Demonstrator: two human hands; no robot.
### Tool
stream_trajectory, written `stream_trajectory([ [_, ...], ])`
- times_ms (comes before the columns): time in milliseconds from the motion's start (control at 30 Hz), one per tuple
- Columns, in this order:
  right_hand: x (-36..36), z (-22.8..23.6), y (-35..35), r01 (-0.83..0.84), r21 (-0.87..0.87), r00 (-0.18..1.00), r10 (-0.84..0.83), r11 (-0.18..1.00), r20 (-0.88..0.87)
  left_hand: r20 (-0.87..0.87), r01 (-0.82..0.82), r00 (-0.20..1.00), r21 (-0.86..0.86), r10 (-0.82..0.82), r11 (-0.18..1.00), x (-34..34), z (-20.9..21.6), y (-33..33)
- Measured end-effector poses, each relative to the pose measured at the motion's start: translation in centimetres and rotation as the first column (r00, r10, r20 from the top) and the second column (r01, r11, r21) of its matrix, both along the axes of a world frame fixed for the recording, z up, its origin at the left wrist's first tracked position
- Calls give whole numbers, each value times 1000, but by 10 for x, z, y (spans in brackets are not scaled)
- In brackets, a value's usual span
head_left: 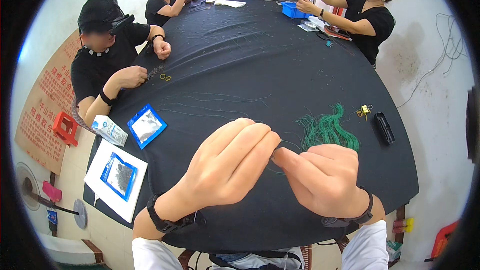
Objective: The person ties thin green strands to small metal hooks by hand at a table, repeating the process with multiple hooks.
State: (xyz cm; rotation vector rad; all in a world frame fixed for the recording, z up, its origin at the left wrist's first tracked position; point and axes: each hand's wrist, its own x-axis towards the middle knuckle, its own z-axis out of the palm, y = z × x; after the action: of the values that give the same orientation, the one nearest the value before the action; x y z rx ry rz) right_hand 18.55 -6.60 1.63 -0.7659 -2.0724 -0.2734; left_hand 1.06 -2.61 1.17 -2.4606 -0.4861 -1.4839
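My left hand [230,167] is closed in a pinch over the near part of the table, its fingertips meeting those of my right hand [322,180]. That hand is pinched as well, thumb and forefinger pressed together. A fine thread [292,143] shows beside the fingertips; its ends, and anything smaller between the fingers, are too fine to make out. Just beyond my right hand lies a loose bundle of green threads [330,126]. Several single threads [215,99] stretch across the black cloth beyond my left hand.
Left on the black-covered table [210,75] are a blue-edged packet [146,126], a white carton [110,130] and a white board [102,180] bearing another packet [120,174]. A yellow clip [364,110] and black case [384,128] lie right. Several people sit around the table.
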Motion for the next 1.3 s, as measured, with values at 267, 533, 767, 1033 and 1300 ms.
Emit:
stream_trajectory([
  [267, 17, 23, 2, 43, 75, 992, -51, 996, 116, 18, 166, 986, -16, -166, 986, 1, 2, -3],
  [533, 20, 13, 14, -170, -265, 971, 116, 949, -208, 65, 223, 974, -81, -218, 971, -1, 2, -4],
  [767, 20, 13, 16, -172, -363, 969, 91, 916, -232, 91, 181, 982, -205, -165, 962, -1, 6, -11],
  [1033, 16, 14, 13, -241, -477, 946, 95, 845, -309, 125, 148, 984, -176, -127, 973, -3, 8, -12],
  [1300, 13, 9, 12, -293, -505, 931, 121, 812, -346, 139, 149, 982, -168, -126, 974, -6, 8, -12],
])
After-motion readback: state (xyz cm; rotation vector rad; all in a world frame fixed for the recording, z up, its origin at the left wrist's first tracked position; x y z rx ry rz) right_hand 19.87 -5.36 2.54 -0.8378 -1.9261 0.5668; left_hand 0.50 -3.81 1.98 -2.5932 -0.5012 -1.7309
